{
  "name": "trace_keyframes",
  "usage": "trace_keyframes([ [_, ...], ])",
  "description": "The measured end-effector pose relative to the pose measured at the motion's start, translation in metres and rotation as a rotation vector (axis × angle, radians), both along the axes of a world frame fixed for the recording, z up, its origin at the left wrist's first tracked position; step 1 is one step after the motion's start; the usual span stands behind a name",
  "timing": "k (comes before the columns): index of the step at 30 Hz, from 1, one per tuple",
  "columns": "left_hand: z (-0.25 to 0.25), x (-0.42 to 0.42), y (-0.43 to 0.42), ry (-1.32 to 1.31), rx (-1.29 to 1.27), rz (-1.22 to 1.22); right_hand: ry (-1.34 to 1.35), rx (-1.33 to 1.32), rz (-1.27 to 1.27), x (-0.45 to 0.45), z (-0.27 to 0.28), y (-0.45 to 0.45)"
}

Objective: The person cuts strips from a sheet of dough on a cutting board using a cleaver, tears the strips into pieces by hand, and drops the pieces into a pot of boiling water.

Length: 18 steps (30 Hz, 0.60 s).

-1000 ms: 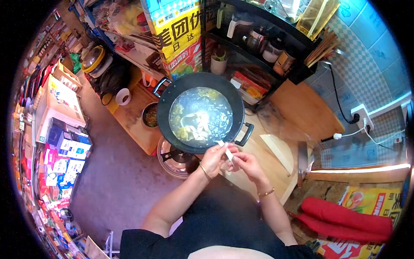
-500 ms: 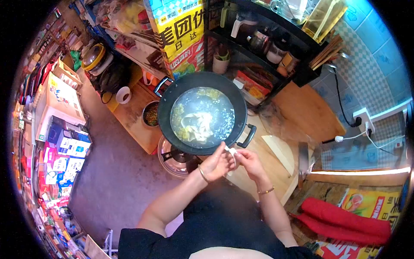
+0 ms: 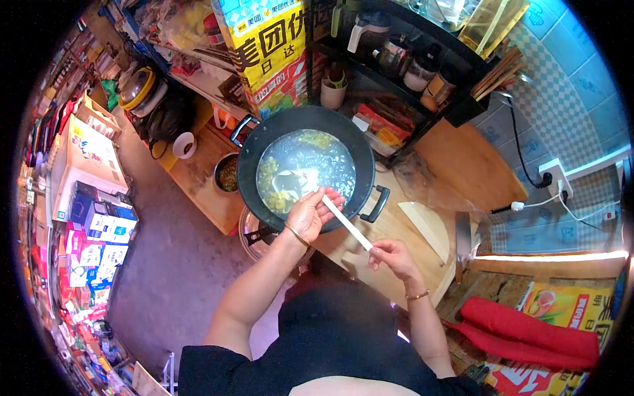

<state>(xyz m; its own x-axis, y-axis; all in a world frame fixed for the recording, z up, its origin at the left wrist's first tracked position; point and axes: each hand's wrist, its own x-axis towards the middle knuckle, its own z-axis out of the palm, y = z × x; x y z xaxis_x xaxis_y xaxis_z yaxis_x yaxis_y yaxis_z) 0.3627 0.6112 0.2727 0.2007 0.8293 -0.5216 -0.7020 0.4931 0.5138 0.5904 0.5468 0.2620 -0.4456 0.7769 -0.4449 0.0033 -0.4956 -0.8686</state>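
Observation:
A long white dough strip (image 3: 348,223) is stretched between my two hands. My left hand (image 3: 312,214) pinches its upper end, over the near rim of a black two-handled pot (image 3: 254,142). My right hand (image 3: 393,258) pinches the lower end, above the wooden board (image 3: 380,239) to the right of the pot. Cloudy water (image 3: 330,155) fills the pot, with pale strips (image 3: 290,179) and yellow-green pieces (image 3: 316,138) in it. A half-round sheet of dough (image 3: 426,231) lies on the board.
A cleaver (image 3: 463,237) lies at the board's right edge. Left of the pot stand a bowl of chopped food (image 3: 228,173) and a white cup (image 3: 185,145). A glass lid (image 3: 254,234) sits below the pot. A black shelf (image 3: 396,72) with jars stands behind.
My hands have moved apart, drawing the dough out into a long strip. My left hand has gone up over the pot, my right hand down and to the right.

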Motion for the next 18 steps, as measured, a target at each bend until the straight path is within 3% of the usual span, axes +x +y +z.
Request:
trace_keyframes([
  [2, -0.001, 0.004, -0.002, -0.205, -0.054, -0.051, 0.076, 0.033, -0.131, -0.013, 0.002, 0.004],
  [3, -0.012, 0.007, -0.009, -0.335, -0.146, -0.266, 0.078, 0.034, -0.13, -0.021, 0.006, 0.007],
  [5, -0.034, 0.023, -0.026, -0.544, -0.066, -0.438, 0.17, 0.028, -0.163, -0.033, 0.013, 0.013],
  [6, -0.032, 0.028, -0.03, -0.56, -0.04, -0.372, 0.113, 0.03, -0.157, -0.034, 0.012, 0.014],
  [7, -0.03, 0.029, -0.029, -0.561, -0.045, -0.377, 0.113, 0.027, -0.164, -0.031, 0.007, 0.013],
  [9, -0.023, 0.029, -0.021, -0.208, -0.062, -0.108, -0.101, 0.077, -0.069, -0.022, -0.001, 0.01],
  [13, -0.008, 0.015, -0.006, -0.091, -0.034, -0.069, -0.194, 0.098, 0.007, -0.001, -0.002, -0.002],
  [17, -0.005, 0.008, 0.003, 0.033, 0.049, 0.011, 0.006, 0.019, -0.05, 0.008, -0.012, -0.004],
  [18, -0.016, 0.011, 0.0, -0.139, -0.001, -0.082, 0.018, 0.024, -0.093, 0.003, -0.01, -0.001],
])
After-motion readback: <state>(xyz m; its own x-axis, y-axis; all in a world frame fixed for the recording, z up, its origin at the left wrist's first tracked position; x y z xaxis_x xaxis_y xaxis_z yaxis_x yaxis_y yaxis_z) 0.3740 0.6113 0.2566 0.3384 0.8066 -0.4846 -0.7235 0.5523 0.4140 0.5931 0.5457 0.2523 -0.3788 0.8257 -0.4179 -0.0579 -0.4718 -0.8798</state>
